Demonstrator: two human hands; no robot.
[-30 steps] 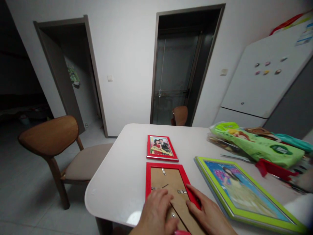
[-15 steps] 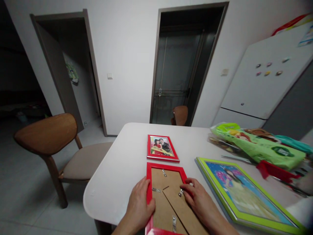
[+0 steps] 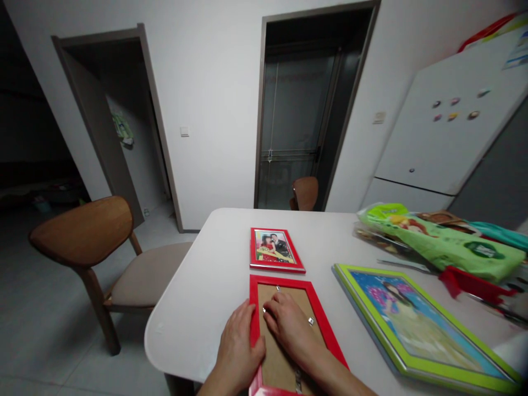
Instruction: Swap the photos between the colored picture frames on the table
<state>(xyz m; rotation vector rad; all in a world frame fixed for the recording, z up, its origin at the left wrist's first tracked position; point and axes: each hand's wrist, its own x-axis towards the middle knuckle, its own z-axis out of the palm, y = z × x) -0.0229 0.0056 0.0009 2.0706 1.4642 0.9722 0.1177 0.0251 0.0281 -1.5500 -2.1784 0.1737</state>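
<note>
A red picture frame [image 3: 284, 281] lies face down on the table, its brown backboard [image 3: 273, 363] showing. My left hand [image 3: 240, 341] is closed around the frame's left edge, thumb over the rim. Reaching across the backboard, my right hand [image 3: 289, 323] has its fingertips pinched at the small metal clip [image 3: 264, 310] on the left side, which they partly cover. Another metal clip [image 3: 311, 320] sits at the right inner edge. My right hand and forearm hide much of the board. Just beyond lies a second red frame [image 3: 274, 247], face up with a photo of a couple.
A large green-edged frame [image 3: 412, 324] with a portrait lies to the right on the white table [image 3: 190, 308]. Behind it are a green plastic package [image 3: 449, 245] and a red object [image 3: 470, 283]. A wooden chair [image 3: 84, 231] stands at the left.
My right hand has moved from the clip on the frame's right side across to the left one. The right clip now shows uncovered. My left hand keeps its hold.
</note>
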